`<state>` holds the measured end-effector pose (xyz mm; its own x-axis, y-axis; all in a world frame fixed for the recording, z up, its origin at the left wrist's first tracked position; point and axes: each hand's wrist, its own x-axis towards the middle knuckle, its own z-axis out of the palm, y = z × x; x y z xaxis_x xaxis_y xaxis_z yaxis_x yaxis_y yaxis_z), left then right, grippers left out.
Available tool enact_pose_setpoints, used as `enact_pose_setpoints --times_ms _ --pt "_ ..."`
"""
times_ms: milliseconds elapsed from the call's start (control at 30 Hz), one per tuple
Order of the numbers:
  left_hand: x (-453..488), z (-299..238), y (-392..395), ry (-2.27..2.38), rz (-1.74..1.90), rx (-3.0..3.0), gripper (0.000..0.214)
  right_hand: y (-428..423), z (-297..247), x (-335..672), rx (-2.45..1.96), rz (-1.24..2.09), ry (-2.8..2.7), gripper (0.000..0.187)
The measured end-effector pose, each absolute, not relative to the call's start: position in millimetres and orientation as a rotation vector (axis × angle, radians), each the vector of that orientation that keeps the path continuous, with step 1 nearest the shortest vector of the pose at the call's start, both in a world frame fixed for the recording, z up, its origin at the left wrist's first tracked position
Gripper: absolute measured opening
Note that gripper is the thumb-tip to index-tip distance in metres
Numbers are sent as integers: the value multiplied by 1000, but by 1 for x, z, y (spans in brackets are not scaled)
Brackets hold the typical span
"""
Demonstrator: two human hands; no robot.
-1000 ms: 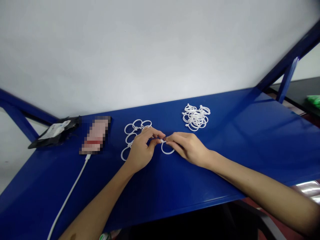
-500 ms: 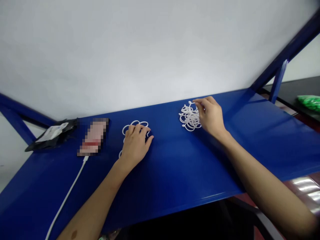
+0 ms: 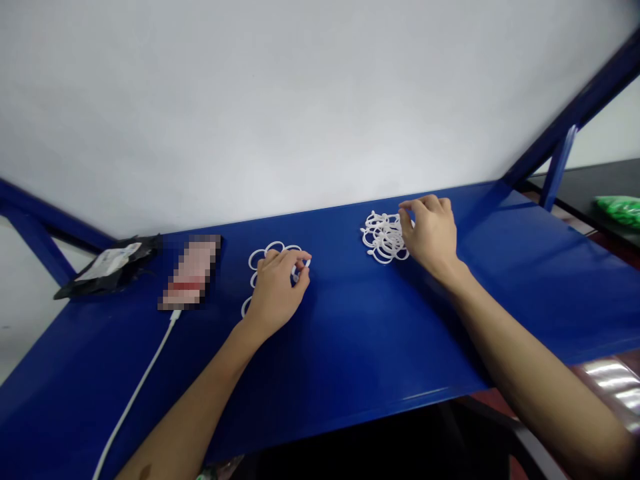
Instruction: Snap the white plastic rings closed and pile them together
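"Which hand's nearer the white ring pile (image 3: 384, 239)?"
"Right hand (image 3: 403, 217): at its right edge, fingertips almost meeting, hold unclear. Left hand (image 3: 275, 287): well left of it, pinching a ring tip (image 3: 307, 263)."

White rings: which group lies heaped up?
The tangled pile beside the right hand; the other group, partly hidden by the left hand, is spread out.
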<state>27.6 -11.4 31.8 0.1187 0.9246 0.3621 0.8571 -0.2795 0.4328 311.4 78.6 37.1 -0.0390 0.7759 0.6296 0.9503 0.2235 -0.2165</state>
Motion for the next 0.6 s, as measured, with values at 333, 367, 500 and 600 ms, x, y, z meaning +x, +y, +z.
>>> enact_pose_setpoints --times_ms 333,367,500,600 --pt "30 45 -20 1214 1118 1500 20 16 34 247 -890 360 -2260 32" --pt "30 45 -20 1160 1098 1485 19 12 32 243 -868 468 -2261 34" --pt "34 44 -22 1077 1027 1446 19 7 29 240 -853 641 -2205 33" --pt "36 41 -22 1077 1043 1360 19 6 31 242 -828 607 -2182 30"
